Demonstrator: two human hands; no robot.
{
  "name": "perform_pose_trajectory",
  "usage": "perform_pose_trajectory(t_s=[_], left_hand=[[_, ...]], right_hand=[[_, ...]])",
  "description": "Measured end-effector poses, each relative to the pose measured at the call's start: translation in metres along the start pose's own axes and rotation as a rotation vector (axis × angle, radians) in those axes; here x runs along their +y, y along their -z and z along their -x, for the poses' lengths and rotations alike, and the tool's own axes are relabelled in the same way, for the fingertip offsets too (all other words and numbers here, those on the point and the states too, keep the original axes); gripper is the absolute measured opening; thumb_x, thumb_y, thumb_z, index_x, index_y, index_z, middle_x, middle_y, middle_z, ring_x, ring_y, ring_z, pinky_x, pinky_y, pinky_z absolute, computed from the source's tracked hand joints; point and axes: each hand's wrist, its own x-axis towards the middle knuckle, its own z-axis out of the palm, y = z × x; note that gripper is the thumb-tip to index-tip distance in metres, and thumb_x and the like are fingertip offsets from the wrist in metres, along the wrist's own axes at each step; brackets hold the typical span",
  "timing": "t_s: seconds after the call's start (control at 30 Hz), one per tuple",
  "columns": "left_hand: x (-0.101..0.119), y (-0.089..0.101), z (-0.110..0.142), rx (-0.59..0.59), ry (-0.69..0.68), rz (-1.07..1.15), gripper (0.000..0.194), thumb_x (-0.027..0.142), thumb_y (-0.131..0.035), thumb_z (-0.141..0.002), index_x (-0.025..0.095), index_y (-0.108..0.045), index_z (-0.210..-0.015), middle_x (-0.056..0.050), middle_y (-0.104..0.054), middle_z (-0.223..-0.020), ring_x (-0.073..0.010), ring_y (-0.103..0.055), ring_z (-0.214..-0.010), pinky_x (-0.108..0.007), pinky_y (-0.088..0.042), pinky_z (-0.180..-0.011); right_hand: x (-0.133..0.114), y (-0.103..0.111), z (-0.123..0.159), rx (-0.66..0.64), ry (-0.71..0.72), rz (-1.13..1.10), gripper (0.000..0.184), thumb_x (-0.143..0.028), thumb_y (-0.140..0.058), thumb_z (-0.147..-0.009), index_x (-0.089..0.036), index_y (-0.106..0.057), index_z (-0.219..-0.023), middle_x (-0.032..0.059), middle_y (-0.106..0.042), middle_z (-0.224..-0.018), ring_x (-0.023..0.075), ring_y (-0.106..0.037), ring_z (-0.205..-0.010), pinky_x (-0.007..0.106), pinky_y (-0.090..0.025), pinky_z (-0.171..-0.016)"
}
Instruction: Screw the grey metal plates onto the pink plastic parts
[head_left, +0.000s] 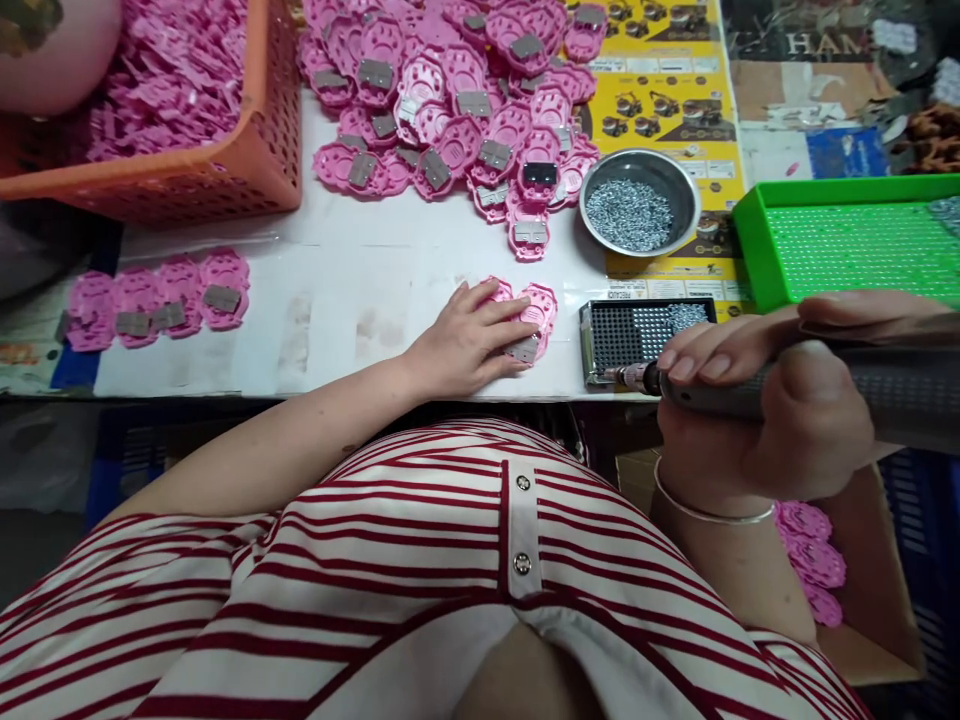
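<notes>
While the left hand [469, 340] lies flat with fingers spread on a pink plastic part [531, 318] near the front edge of the desk [337, 300], its grip is open and only presses down, holding nothing closed in the fingers. A grey metal plate sits on that part at its near end, just beside the fingertips. The right hand [780, 400] is wrapped fast around an electric screwdriver [825, 390], its grip fully closed on the barrel, with the bit tip [619, 376] pointing left over the front edge of a small black screw tray [645, 335]. That tray stands between the screwdriver tip and the pink part, just beside the part.

Behind the tray, a steel bowl [679, 190] holds small silvery screws, resting on yellow printed cardboard [675, 90]. A green tray [750, 240] stands at the right edge of the desk, close behind the right hand. A large heap of pink parts [450, 100] with metal plates covers the middle of the back edge, well apart from the left hand. An orange basket [247, 160] full of pink pieces takes up the back left corner. A row of four pink parts [157, 300] lies toward the left edge. More pink parts [810, 550] lie in a cardboard box below the desk, under the right wrist.
</notes>
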Motion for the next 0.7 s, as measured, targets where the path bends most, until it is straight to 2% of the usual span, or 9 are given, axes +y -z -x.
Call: perform_pose_trajectory(t_s=[0.13, 0.3, 0.4, 0.47, 0.6, 0.67, 0.7], left_hand=[[0.015, -0.009, -0.01, -0.013, -0.079, 0.034, 0.046, 0.046, -0.071, -0.09, 0.025, -0.068, -0.131, -0.01, -0.063, -0.143, -0.0395, -0.042, -0.14, -0.066, -0.029, -0.116], [0.022, -0.005, -0.013, 0.033, -0.077, 0.052, 0.045, 0.043, -0.077, -0.083, 0.018, -0.072, -0.12, -0.012, -0.065, -0.138, -0.0373, -0.049, -0.134, -0.056, -0.039, -0.114], [0.027, -0.001, -0.01, 0.078, -0.036, -0.025, 0.04, 0.042, -0.076, -0.083, 0.021, -0.073, -0.117, -0.01, -0.065, -0.139, -0.0359, -0.054, -0.13, -0.06, -0.034, -0.117], [0.03, -0.001, -0.008, 0.108, -0.027, -0.085, 0.04, 0.042, -0.074, -0.086, 0.022, -0.072, -0.12, -0.009, -0.066, -0.138, -0.0348, -0.055, -0.129, -0.063, -0.03, -0.119], [0.033, -0.002, -0.003, 0.137, -0.065, -0.169, 0.04, 0.044, -0.068, -0.092, 0.021, -0.069, -0.125, -0.009, -0.068, -0.135, -0.0329, -0.057, -0.128, -0.062, -0.03, -0.12], [0.033, -0.003, -0.001, 0.131, -0.08, -0.19, 0.039, 0.042, -0.064, -0.095, 0.02, -0.068, -0.127, -0.009, -0.067, -0.136, -0.0322, -0.057, -0.129, -0.061, -0.029, -0.121], [0.033, -0.003, 0.0, 0.126, -0.088, -0.196, 0.039, 0.041, -0.063, -0.096, 0.019, -0.068, -0.128, -0.01, -0.067, -0.138, -0.0319, -0.056, -0.13, -0.061, -0.029, -0.122]], right_hand=[[-0.008, 0.0, -0.003, -0.002, 0.041, 0.039, 0.014, -0.028, -0.064, -0.086, -0.026, -0.062, -0.072, -0.0051, -0.037, -0.054, 0.007, -0.037, -0.041, 0.024, -0.043, -0.042], [-0.007, 0.006, 0.002, 0.063, 0.032, 0.17, 0.013, -0.041, -0.066, -0.086, -0.032, -0.058, -0.085, -0.005, -0.028, -0.053, 0.0107, -0.031, -0.041, 0.027, -0.038, -0.038], [-0.002, 0.01, 0.008, 0.121, 0.012, 0.19, 0.01, -0.042, -0.062, -0.088, -0.033, -0.06, -0.092, -0.004, -0.025, -0.056, 0.0112, -0.03, -0.043, 0.028, -0.037, -0.04], [-0.001, 0.011, 0.01, 0.111, -0.019, 0.174, 0.011, -0.042, -0.062, -0.088, -0.034, -0.06, -0.095, -0.0039, -0.027, -0.057, 0.0111, -0.029, -0.044, 0.028, -0.037, -0.042], [-0.004, 0.008, 0.009, 0.075, -0.033, 0.141, 0.01, -0.039, -0.064, -0.088, -0.033, -0.061, -0.095, -0.0043, -0.031, -0.057, 0.0099, -0.033, -0.045, 0.027, -0.039, -0.044], [-0.005, 0.006, 0.008, 0.077, 0.008, 0.118, 0.006, -0.035, -0.062, -0.088, -0.029, -0.063, -0.087, -0.004, -0.032, -0.057, 0.009, -0.036, -0.044, 0.026, -0.041, -0.044], [-0.005, 0.006, 0.007, 0.064, 0.016, 0.113, 0.01, -0.034, -0.061, -0.089, -0.028, -0.062, -0.081, -0.0036, -0.032, -0.057, 0.0087, -0.037, -0.044, 0.026, -0.041, -0.045]])
